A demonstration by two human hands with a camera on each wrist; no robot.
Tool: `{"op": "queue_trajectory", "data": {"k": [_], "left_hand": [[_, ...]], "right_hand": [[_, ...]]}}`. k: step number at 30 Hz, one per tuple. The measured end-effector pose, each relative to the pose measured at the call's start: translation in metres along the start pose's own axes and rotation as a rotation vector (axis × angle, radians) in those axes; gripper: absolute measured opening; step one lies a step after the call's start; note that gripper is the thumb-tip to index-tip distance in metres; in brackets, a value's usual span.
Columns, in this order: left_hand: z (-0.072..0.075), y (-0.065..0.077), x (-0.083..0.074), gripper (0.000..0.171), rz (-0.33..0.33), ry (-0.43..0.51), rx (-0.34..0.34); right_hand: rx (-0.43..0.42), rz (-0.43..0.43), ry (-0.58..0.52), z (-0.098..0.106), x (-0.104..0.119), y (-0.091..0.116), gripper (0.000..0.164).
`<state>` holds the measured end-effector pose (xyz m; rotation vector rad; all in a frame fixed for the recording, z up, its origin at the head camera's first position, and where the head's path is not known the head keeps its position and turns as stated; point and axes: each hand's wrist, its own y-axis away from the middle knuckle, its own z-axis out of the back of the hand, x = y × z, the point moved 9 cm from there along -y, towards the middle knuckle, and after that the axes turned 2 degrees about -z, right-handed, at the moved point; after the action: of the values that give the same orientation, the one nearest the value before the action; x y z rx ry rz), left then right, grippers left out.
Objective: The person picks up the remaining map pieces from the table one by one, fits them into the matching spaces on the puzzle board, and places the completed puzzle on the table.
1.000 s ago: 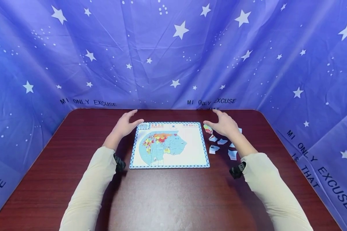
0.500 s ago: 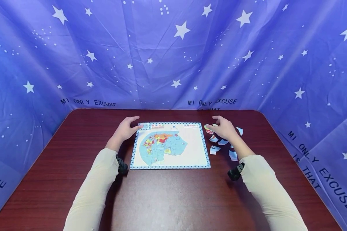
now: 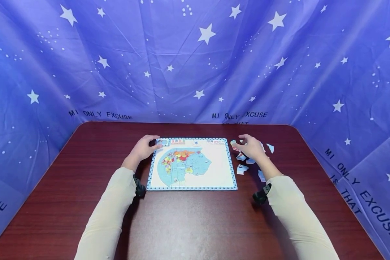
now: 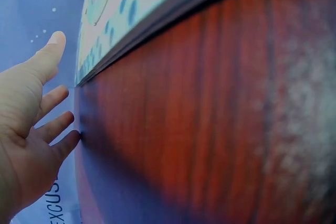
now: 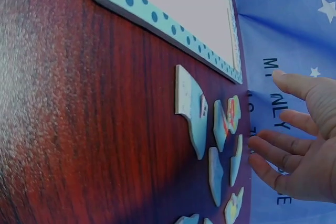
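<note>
A world map puzzle board (image 3: pixel 219 171) with a blue dotted border lies flat on the table. Joined map pieces (image 3: pixel 198 164) fill its left and middle; the right part is bare white. My left hand (image 3: pixel 141 149) is at the board's upper left corner, its fingers spread apart in the left wrist view. Over the loose pieces to the right of the board hovers my right hand (image 3: pixel 252 148), fingers spread and nothing between them. A blue-and-white puzzle piece (image 5: pixel 191 108) lies closest to the board's edge, with a red-and-yellow piece (image 5: pixel 233 114) farther back. The right hand partly hides several pieces in the head view.
The dark red wooden table (image 3: pixel 191 224) extends in front of the board and to both sides. Behind it hangs a blue curtain (image 3: pixel 175 94) with white stars. Another loose piece (image 3: pixel 270 148) lies to the right of the right hand.
Both hands have come down and slightly nearer the person, the left to the board's corner and the right over the loose pieces. The board and pieces show no movement of their own.
</note>
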<state>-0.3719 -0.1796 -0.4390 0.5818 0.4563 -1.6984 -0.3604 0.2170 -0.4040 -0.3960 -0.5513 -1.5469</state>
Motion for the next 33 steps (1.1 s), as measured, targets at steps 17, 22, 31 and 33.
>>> {"op": "queue_trajectory", "data": {"k": [17, 22, 31, 33], "left_hand": [[-0.008, 0.002, 0.001, 0.05, -0.011, -0.059, 0.058], [-0.009, 0.001, 0.0, 0.051, -0.019, -0.06, 0.073], [-0.008, 0.0, 0.001, 0.051, 0.004, -0.06, 0.071], [-0.009, -0.001, 0.001, 0.051, 0.005, -0.065, 0.075]], "right_hand": [[0.005, -0.028, -0.044, -0.013, -0.015, -0.01, 0.06], [0.012, -0.048, -0.024, -0.017, -0.019, -0.012, 0.058], [0.006, -0.034, 0.021, -0.022, -0.02, -0.017, 0.054], [0.005, -0.034, 0.027, -0.023, -0.02, -0.017, 0.054]]}}
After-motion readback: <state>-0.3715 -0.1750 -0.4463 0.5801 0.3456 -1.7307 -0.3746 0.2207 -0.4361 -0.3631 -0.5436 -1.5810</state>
